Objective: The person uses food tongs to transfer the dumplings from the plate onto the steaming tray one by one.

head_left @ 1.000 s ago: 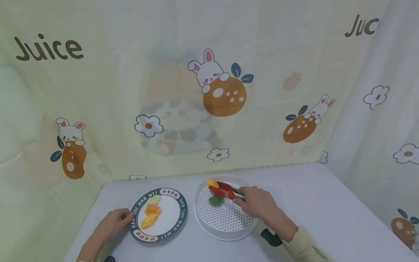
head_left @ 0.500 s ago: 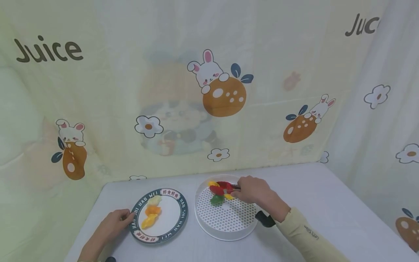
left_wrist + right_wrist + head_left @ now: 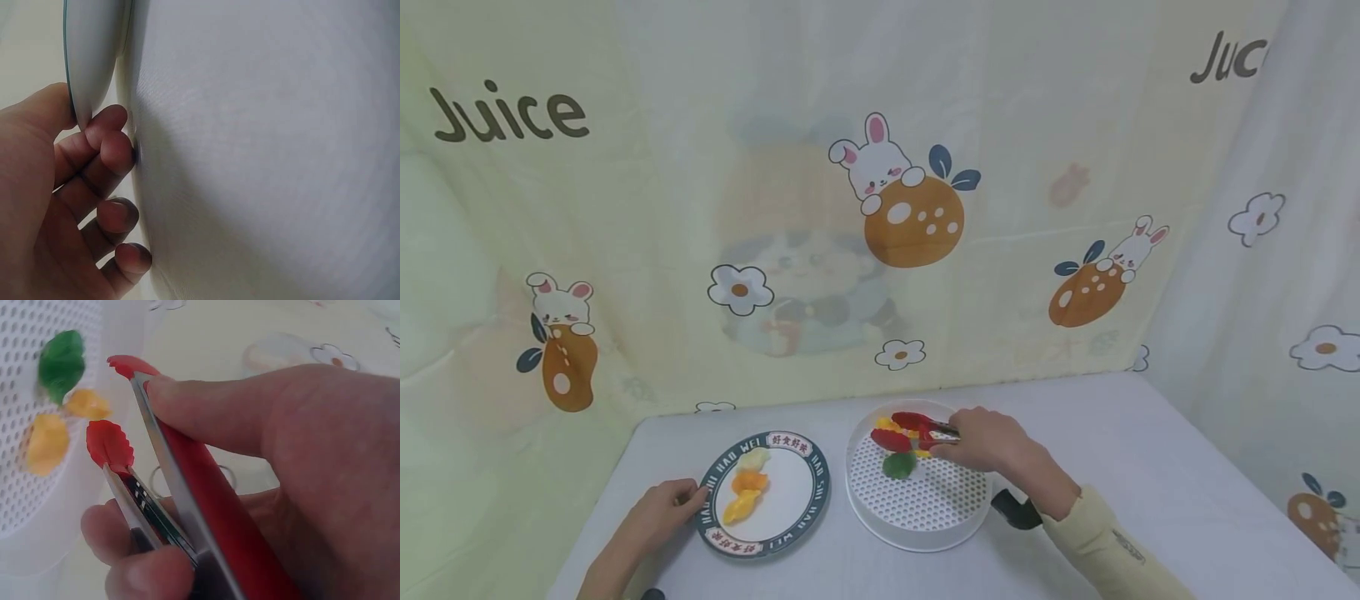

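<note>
My right hand point(image 3: 996, 442) grips red-tipped metal tongs point(image 3: 194, 481) above the round white perforated tray point(image 3: 925, 504). The two red tips stand apart, with nothing pinched between them in the right wrist view. Below them in the tray lie a green leaf-like piece point(image 3: 898, 465) and two yellow pieces, one point(image 3: 47, 444) near the wall and another point(image 3: 89, 404) beside the green one. At the left, my left hand point(image 3: 658, 512) pinches the rim of a plate point(image 3: 94, 56), thumb on top and fingertips under the edge. On that plate sit pale yellow point(image 3: 752, 458), orange point(image 3: 749, 481) and yellow point(image 3: 742, 506) pieces.
The plate and tray stand side by side on a white-covered table point(image 3: 850, 575). Behind the table hangs a printed curtain point(image 3: 805, 200) with rabbits and flowers. Another curtain point(image 3: 1262, 333) runs along the right side.
The tongs' tips drew closer together half a second ago, then spread wider now. My right hand shifted slightly left, then back right. The left hand and plate stay still.
</note>
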Tool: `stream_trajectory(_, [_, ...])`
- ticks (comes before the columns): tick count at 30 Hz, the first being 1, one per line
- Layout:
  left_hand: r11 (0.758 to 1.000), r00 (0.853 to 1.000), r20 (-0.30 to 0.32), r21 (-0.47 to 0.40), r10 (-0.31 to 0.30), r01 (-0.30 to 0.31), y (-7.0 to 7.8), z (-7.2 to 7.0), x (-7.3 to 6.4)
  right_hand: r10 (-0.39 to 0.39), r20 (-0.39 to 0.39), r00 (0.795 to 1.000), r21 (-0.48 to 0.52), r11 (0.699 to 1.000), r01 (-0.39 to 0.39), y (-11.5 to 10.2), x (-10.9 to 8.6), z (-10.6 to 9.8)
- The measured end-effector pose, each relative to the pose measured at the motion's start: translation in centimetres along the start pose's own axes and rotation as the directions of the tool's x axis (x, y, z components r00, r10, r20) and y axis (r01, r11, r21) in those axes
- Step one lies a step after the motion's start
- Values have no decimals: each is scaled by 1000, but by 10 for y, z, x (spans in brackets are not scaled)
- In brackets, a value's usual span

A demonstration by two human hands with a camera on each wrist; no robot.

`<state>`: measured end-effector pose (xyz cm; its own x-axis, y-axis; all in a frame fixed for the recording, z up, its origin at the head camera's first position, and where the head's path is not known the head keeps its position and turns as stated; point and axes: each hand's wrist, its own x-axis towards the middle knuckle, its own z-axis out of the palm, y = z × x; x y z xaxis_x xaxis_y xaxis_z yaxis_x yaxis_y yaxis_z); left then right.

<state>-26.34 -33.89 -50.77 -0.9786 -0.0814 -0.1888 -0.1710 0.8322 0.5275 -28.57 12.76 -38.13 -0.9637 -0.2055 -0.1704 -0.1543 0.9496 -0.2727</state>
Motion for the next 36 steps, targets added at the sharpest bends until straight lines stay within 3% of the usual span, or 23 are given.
stream_trajectory(6, [1000, 1000, -1, 0, 2, -2, 1, -1, -1, -7, -22, 1000, 26, 1000, 7, -5, -9, -7])
stream_trajectory(12, [1000, 1000, 3, 1, -9, 9, 2, -2, -3, -12, -79, 997, 124, 992, 22, -13, -17, -9])
stream_trajectory(20, [1000, 1000, 12, 7, -17, 17, 2, -2, -3, -33, -121, 992, 196, 979, 56, -19, -15, -4])
stream_trajectory(36, [1000, 1000, 8, 8, -4, 4, 6, -2, -4, -34, -50, 998, 226, 973, 44, -37, -8, 27])
